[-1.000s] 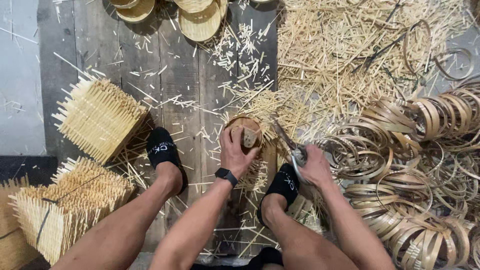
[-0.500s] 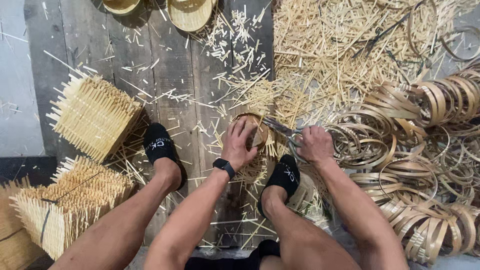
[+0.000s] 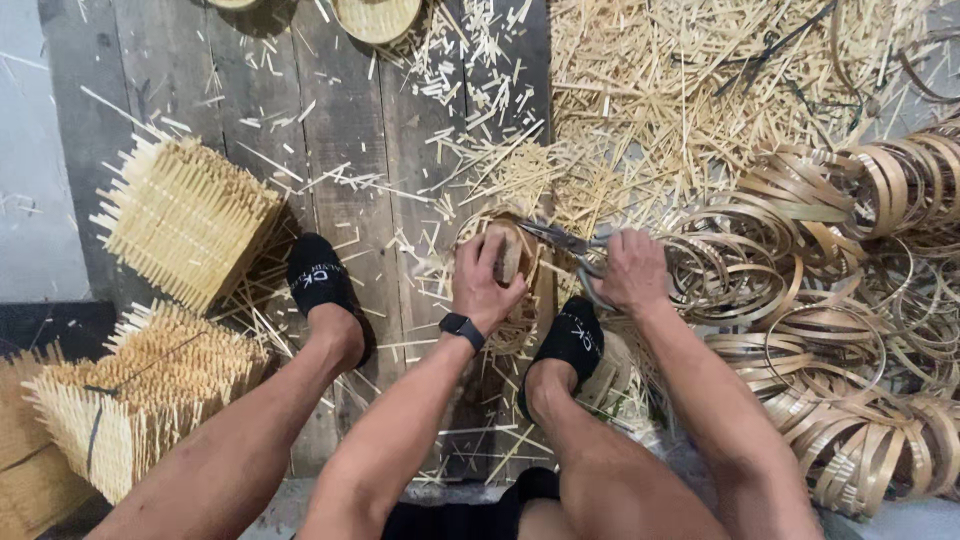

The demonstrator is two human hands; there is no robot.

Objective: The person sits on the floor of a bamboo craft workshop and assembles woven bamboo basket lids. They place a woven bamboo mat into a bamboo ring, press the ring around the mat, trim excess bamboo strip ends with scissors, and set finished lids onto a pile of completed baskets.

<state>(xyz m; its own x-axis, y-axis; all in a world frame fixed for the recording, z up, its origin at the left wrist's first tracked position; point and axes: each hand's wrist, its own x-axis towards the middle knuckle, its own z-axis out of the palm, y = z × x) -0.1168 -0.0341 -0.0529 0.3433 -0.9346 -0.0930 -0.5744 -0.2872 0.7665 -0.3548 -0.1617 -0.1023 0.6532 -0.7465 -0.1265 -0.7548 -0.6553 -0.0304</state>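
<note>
**One small screen, two printed marks**

A small black rectangular smartwatch screen [image 3: 461, 326] sat on a black band at the wrist, at 6 o'clock from the left hand [image 3: 485, 285]; its face was dark and showed nothing readable. At 10 o'clock from the watch, a black fabric slipper [image 3: 318, 280] carried a short white printed label across its upper. At 3 o'clock from the watch, a second black fabric slipper [image 3: 575, 340] bore the same kind of white mark. No packages or signs were visible.

scissors [image 3: 570, 243] handles hidden in right hand [image 3: 632, 272], tray [image 3: 376, 17] cut off
</note>
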